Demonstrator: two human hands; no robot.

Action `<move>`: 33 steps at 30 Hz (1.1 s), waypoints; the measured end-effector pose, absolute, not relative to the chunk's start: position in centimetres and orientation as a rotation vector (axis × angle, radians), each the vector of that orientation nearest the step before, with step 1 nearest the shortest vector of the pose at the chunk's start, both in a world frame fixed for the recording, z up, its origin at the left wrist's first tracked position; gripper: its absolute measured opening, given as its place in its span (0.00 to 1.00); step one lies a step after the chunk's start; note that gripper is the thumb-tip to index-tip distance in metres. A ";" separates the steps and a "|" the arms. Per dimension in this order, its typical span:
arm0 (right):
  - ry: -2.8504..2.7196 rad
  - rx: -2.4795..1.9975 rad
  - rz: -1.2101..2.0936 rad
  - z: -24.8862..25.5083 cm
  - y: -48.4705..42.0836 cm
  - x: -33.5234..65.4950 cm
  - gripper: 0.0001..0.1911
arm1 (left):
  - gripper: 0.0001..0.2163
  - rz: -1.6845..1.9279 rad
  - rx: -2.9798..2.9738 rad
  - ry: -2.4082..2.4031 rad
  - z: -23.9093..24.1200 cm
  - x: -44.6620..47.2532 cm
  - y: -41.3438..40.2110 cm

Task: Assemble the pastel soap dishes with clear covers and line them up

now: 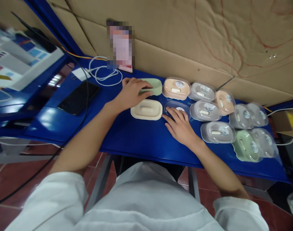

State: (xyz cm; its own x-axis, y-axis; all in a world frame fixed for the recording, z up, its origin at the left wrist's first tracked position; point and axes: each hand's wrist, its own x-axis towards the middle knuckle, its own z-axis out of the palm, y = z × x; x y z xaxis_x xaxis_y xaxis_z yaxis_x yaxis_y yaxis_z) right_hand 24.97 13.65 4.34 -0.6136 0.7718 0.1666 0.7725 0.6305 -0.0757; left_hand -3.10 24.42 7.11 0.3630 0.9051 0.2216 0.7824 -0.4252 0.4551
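My left hand (134, 92) is closed on the left end of a pale green oval dish (156, 86), with the thumb and fingers at its rim. Just in front of it lies a cream oval dish (146, 109) with a raised bar in its middle. My right hand (179, 124) rests with fingers stretched out over a clear plastic lid (171, 106) that bears a round sticker. The fingers cover part of this lid. Beyond it stands a peach dish under a clear lid (176, 88).
Several lidded grey dishes (218, 132), a lidded peach one (224, 102) and a lidded green one (247, 146) fill the right side. A black phone (78, 97), a white cable (105, 75) and a propped, pixelated screen (122, 48) are at left. Cardboard (172, 38) lines the back.
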 end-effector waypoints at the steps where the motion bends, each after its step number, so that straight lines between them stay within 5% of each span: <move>1: -2.670 -1.274 -0.001 4.4 13.6 25.0 0.23 | 0.16 0.619 2.407 1.421 7.6 -3.3 24.2; 6: -2.694 -1.270 0.011 4.6 13.6 25.0 0.23 | 0.14 0.202 2.428 0.970 9.0 -3.9 22.6; 11: -2.699 -1.276 0.021 4.8 13.6 25.0 0.23 | 0.13 0.058 2.590 1.079 8.1 -2.8 21.3; 19: -2.623 -1.257 0.071 4.8 14.0 25.3 0.24 | 0.41 0.117 2.575 1.194 7.3 -1.4 20.3; 29: -2.623 -1.266 0.091 4.0 14.3 25.4 0.33 | 0.38 0.155 2.581 1.220 5.7 0.5 18.7; 33: -2.639 -1.309 0.057 4.3 14.2 25.2 0.32 | 0.45 0.167 2.530 1.107 6.0 -0.6 19.4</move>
